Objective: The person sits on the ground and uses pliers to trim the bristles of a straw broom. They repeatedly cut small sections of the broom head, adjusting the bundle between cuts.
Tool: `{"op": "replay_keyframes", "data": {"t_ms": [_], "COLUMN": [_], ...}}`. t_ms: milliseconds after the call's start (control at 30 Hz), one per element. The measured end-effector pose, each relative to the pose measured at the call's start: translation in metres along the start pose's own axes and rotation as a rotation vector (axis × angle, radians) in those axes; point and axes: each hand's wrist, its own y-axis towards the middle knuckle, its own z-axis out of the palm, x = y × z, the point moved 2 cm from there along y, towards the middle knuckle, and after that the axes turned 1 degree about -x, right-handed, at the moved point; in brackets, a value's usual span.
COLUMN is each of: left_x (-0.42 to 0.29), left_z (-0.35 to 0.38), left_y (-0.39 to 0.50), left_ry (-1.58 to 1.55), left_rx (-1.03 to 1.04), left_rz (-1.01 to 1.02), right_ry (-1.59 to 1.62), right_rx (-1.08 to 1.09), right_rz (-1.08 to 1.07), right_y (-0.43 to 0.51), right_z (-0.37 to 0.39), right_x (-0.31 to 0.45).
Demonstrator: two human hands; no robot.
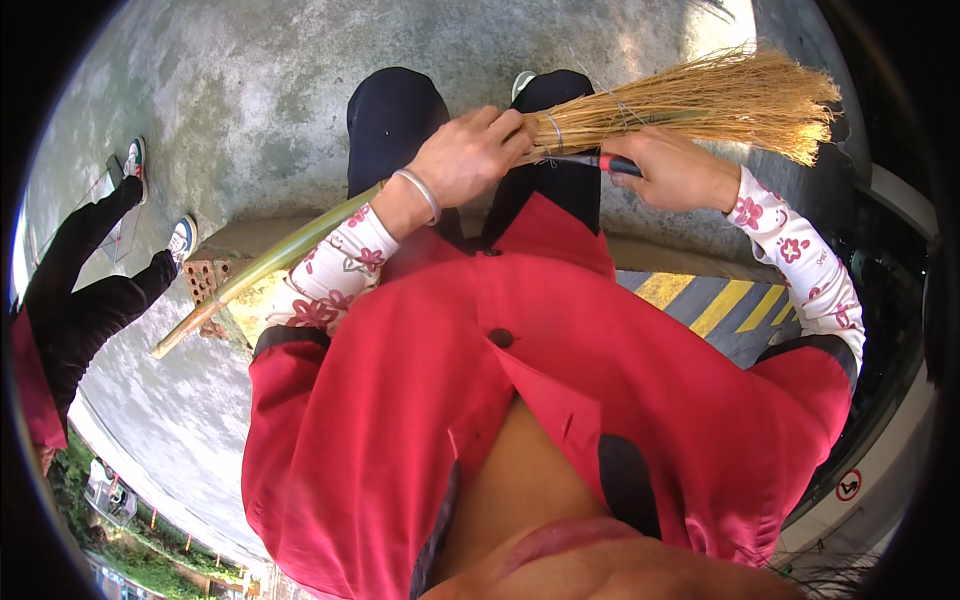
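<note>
Across my lap lies a straw broom with tan bristles [739, 101] fanned out to the right. Its green-brown bamboo handle [277, 255] slants down to the left past my left forearm. My left hand [472, 154], with a silver bangle at the wrist, grips the broom's neck. My right hand [664, 166] is closed around the red-and-black handle of pliers [619, 165]. The pliers' tip is at the near side of the bundle, by a wire binding [555, 131]; whether the jaws bite the wire cannot be told. A second, loose wire [621, 105] crosses the bristles, its end sticking up.
A concrete floor [247, 97] spreads ahead of my knees. Beside my left side is a perforated brick [206, 279]. Yellow-and-dark stripes [712, 304] mark a surface at my right. Another person's dark-trousered legs [112, 292] are at the far left.
</note>
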Motion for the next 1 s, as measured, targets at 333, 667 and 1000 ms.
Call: {"op": "replay_keyframes", "data": {"t_ms": [333, 667, 1000], "left_x": [-0.001, -0.002, -0.002], "left_z": [-0.001, -0.001, -0.002], "left_y": [-0.003, -0.002, -0.001], "left_ry": [-0.008, 0.030, 0.012], "left_rx": [0.001, -0.057, -0.038], "left_rz": [0.006, 0.056, 0.042], "right_ry": [0.944, 0.513, 1.273], "right_rx": [0.086, 0.033, 0.354], "right_rz": [0.424, 0.142, 0.230], "right_y": [-0.015, -0.011, -0.012], "right_z": [0.061, 0.042, 0.050], "right_x": [0.004, -0.008, -0.014]}}
